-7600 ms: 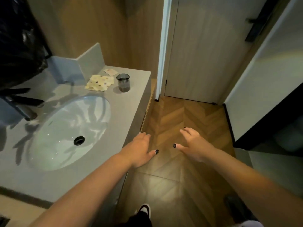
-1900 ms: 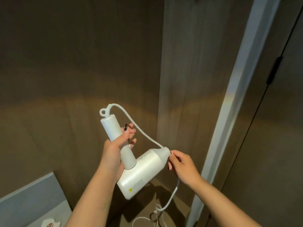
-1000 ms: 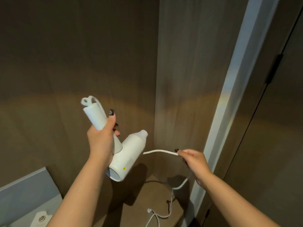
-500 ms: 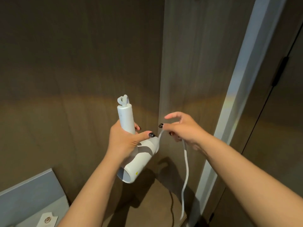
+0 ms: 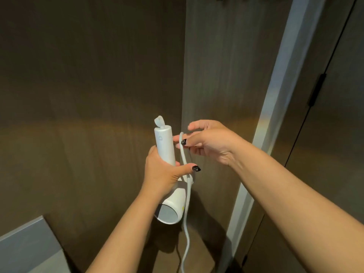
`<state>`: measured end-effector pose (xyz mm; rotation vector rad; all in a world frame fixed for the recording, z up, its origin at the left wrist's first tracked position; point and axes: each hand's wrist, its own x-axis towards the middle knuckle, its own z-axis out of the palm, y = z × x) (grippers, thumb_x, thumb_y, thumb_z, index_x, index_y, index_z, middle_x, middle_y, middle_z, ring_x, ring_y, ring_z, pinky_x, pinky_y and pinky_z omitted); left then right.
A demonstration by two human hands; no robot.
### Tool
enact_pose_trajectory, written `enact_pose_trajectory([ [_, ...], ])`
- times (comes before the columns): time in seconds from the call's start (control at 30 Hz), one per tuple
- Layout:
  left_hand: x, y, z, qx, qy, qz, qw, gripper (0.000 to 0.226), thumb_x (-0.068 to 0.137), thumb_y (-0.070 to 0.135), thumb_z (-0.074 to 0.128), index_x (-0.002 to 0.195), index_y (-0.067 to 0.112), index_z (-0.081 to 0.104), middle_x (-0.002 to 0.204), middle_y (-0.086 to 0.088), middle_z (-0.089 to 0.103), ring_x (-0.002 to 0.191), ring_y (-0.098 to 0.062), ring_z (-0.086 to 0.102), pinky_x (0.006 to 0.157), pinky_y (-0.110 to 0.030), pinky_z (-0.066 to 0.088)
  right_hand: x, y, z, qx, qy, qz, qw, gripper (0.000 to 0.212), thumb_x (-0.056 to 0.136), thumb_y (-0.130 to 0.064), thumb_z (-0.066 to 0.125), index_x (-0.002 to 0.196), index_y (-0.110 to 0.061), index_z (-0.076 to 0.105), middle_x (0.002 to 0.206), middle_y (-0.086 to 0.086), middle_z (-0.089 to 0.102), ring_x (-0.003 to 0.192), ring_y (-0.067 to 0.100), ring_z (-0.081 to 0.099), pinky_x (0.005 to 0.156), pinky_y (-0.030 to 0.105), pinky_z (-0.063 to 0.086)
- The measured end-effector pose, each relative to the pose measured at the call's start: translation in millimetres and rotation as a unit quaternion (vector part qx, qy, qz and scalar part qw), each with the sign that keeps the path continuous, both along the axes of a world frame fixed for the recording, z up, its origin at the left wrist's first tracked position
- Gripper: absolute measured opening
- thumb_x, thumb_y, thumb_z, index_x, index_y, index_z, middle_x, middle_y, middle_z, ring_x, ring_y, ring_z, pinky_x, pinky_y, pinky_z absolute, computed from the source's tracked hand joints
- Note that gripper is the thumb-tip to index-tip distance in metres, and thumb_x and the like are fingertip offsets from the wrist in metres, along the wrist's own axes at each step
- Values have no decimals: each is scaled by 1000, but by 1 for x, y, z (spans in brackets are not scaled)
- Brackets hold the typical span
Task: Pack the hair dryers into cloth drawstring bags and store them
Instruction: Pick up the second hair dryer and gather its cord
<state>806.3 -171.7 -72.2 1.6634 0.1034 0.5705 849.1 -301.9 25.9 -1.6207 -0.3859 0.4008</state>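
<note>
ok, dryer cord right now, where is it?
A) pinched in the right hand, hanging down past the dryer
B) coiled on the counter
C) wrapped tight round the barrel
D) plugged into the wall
A: the right hand pinches the cord beside the handle, and the cord hangs loose past the dryer, which the left hand grips.

Dark wood panels (image 5: 88, 75) meet in a corner; a pale frame (image 5: 279, 91) edges a dark door (image 5: 338, 134); grey ledge (image 5: 25, 247) low left.
</note>
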Motion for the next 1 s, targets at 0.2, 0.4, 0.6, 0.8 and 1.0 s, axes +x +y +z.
enact_pose_trajectory([
  [0.2,-3,3,13,-73,13,-134,988,75,52,24,94,119,20,61,101,-2,73,94,-21,71,74,-33,59,-1,-7,9,70,78,-22,994,35,87,16,54,106,-12,50,97,23,73,76,25,73,59,23,53],
  [0.4,-6,6,14,-103,53,-208,971,72,53,16,94,118,21,63,102,4,74,97,-15,70,77,-30,57,-4,-12,15,51,160,-6,986,25,91,8,54,103,-15,56,98,20,74,86,27,74,68,28,59],
  [0.6,-8,3,-5,-232,75,-313,918,75,44,5,90,112,11,59,88,-12,65,73,-20,65,65,-36,58,-12,-11,18,-6,159,33,987,25,91,3,59,111,-12,59,92,18,75,82,26,74,63,28,60],
  [0.8,-5,-12,-4,-168,78,-289,939,48,56,-3,85,97,14,65,84,-9,64,75,-19,64,71,-37,57,-10,-16,17,-78,111,52,989,19,92,-4,61,111,-2,64,95,17,75,78,22,74,58,24,60],
  [1.0,0,-15,-12,-159,64,-147,974,28,75,3,77,100,13,70,81,-10,66,72,-24,67,74,-41,58,-11,-59,7,-97,-90,-109,985,7,92,-2,57,98,-4,59,83,16,73,63,22,70,57,28,58],
])
